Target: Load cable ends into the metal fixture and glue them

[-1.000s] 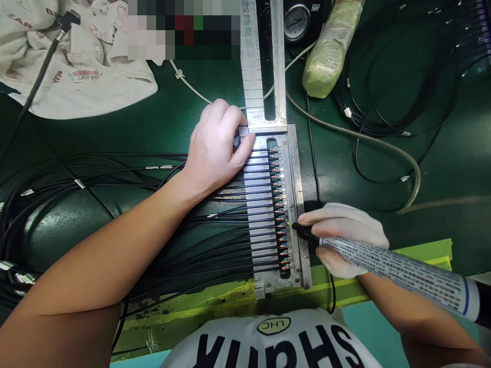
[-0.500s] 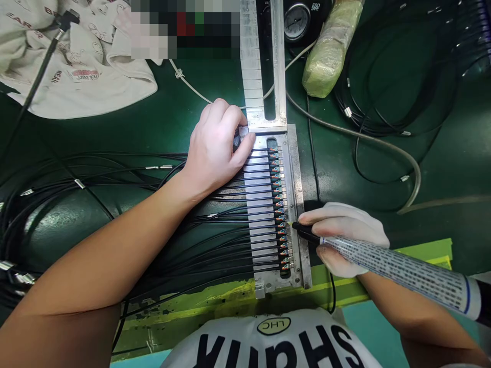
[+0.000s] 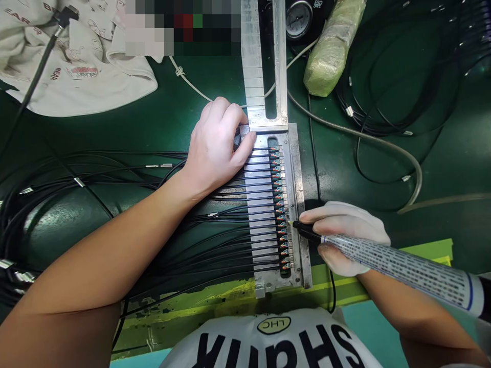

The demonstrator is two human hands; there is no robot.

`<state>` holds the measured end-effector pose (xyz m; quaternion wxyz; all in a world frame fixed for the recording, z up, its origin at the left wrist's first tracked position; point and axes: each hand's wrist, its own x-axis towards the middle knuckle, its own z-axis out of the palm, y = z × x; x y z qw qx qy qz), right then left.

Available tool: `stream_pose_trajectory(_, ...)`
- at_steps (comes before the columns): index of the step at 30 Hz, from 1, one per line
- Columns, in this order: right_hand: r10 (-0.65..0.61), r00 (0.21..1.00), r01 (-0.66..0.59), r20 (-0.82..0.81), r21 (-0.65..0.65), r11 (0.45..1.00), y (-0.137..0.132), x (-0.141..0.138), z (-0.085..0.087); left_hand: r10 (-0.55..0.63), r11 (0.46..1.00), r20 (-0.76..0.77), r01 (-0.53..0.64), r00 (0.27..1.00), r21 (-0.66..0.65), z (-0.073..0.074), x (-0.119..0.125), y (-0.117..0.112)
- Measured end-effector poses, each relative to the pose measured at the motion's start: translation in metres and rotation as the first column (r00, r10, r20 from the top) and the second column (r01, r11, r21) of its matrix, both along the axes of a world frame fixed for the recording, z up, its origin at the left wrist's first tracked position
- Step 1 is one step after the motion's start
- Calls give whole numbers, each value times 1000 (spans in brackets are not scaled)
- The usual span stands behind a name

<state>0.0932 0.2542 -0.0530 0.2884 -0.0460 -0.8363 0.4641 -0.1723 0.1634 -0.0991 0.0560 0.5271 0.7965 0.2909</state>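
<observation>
A metal fixture [image 3: 297, 168] lies on the green mat and clamps several black cables [image 3: 230, 225] in a row, their coloured wire ends [image 3: 283, 220] lined up in a slot. My left hand [image 3: 217, 145] is closed over the fixture's upper left corner, fingers curled on a dark knob. In a white glove, my right hand [image 3: 345, 232] grips a pen-shaped tool [image 3: 387, 263] with a printed white handle. The tool's dark tip touches the wire ends a little below the row's middle.
A long metal rail [image 3: 255, 61] runs away from the fixture. A pressure gauge [image 3: 297, 20] and a wrapped green bundle [image 3: 332, 48] sit at the back. Coiled black cables [image 3: 383, 117] lie right, loose cables [image 3: 46, 189] left, a printed white cloth [image 3: 84, 71] back left.
</observation>
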Motion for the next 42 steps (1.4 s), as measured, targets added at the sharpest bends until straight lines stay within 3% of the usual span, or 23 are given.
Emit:
stream_pose_trajectory(26, -22, 1000, 22, 0, -42, 999, -2, -3, 2, 4, 1000, -47, -4, 999, 13, 1, 1, 0)
stream_pose_trajectory(37, -30, 999, 30, 13, -35, 999, -2, -4, 2, -13, 999, -133, 18, 991, 39, -1, 0, 0)
stream_pose_trajectory(42, -27, 1000, 27, 2, -33, 999, -1, -4, 1, -24, 998, -90, 30, 996, 63, -3, -2, 1)
